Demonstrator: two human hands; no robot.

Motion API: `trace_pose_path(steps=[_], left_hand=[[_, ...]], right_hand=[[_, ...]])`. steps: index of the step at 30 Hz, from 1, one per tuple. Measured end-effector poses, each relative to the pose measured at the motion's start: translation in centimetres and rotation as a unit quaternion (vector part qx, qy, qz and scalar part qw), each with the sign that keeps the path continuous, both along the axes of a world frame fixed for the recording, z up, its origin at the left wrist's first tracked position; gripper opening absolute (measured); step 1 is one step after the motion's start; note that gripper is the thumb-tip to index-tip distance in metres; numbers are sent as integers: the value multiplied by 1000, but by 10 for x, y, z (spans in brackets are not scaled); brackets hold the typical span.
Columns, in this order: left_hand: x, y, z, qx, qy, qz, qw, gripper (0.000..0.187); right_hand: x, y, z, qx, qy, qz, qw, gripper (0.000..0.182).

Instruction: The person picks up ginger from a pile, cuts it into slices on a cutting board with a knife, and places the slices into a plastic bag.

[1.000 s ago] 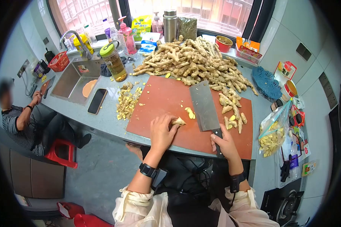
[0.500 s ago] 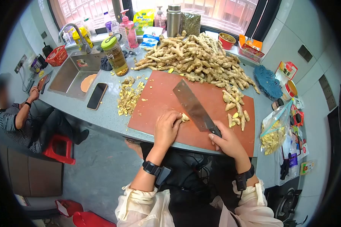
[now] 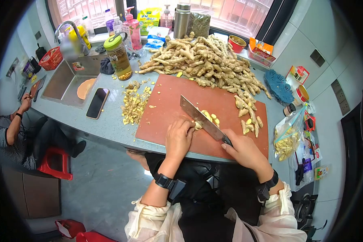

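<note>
My right hand (image 3: pixel 242 148) grips the dark handle of a cleaver (image 3: pixel 203 123), its blade slanting up and left over the red-brown cutting board (image 3: pixel 169 97). Under the fingers of my left hand (image 3: pixel 179 137) is a piece of ginger (image 3: pixel 197 126), pressed to the board right beside the blade. Several yellow ginger slices (image 3: pixel 211 117) lie on the blade's far side. Small ginger scraps (image 3: pixel 134 103) are heaped left of the board. Behind the board rises a large pile of whole ginger (image 3: pixel 205 58), with some loose roots (image 3: pixel 248 111) spilling onto its right side.
Left of the board are a phone (image 3: pixel 97 103), a green-lidded jar (image 3: pixel 117 56) and the sink (image 3: pixel 54 90). On the right stand a blue basket (image 3: pixel 278 86) and a bag of ginger slices (image 3: pixel 288 139). Another person sits at far left on a red stool (image 3: pixel 56 163).
The cleaver has come down beside the ginger piece, its blade now lower and more edge-on. Fresh slices show behind it. The whole view has shifted slightly.
</note>
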State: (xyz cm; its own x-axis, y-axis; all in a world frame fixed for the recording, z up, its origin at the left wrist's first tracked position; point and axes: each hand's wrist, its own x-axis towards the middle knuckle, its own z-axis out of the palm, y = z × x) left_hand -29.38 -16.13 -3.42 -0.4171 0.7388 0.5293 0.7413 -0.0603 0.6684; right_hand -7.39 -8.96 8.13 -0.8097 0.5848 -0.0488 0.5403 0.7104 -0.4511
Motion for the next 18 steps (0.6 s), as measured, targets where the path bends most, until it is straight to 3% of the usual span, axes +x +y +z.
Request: trace_pose_path(steps=[3,10,16,18], left_hand=[[1,-1,2,-8,-3,5,1000,13],[0,0,5,-3,6,7,1000,11],[1,-1,7,12,18,15,1000,11],[-3,9,-16,51,16,-8,999,14]], right_hand=[[-10,-8,9,14,-86,-15,996,32],[-27,-4,11,18,-129,-13,991,27],[-40,12,-8,1,-87,-19,996,31],[-33,15,-18,-14,-11,-14,1000,37]])
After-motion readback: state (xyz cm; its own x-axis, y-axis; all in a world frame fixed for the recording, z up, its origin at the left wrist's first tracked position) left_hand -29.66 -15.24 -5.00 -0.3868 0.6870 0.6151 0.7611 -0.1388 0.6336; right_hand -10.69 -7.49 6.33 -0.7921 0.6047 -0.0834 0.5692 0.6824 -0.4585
